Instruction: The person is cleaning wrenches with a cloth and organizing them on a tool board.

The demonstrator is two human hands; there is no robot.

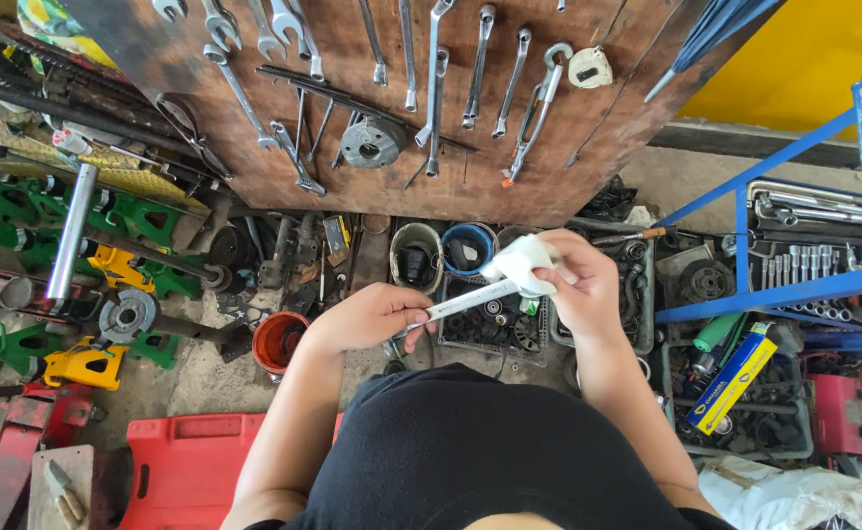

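The person's left hand (367,316) was closed around the lower end of a long silver wrench (465,300), with the fingers curled and pressed together on its shaft. The right hand (578,285) held a white cloth (519,263) against the upper end of the wrench; its fingers pinched the cloth around the metal. The wrench lay slanted between both hands, in the air in front of the person's black shirt (470,442), above the cluttered floor. Below the hands stood a grey crate (647,294) full of dark metal parts, and beside it a blue round container (467,247) and an orange bucket (279,342). A wooden board (598,137) with many hanging wrenches leaned behind them. To the right stood a blue metal rack (794,290), and a red case (190,471) lay at the lower left.
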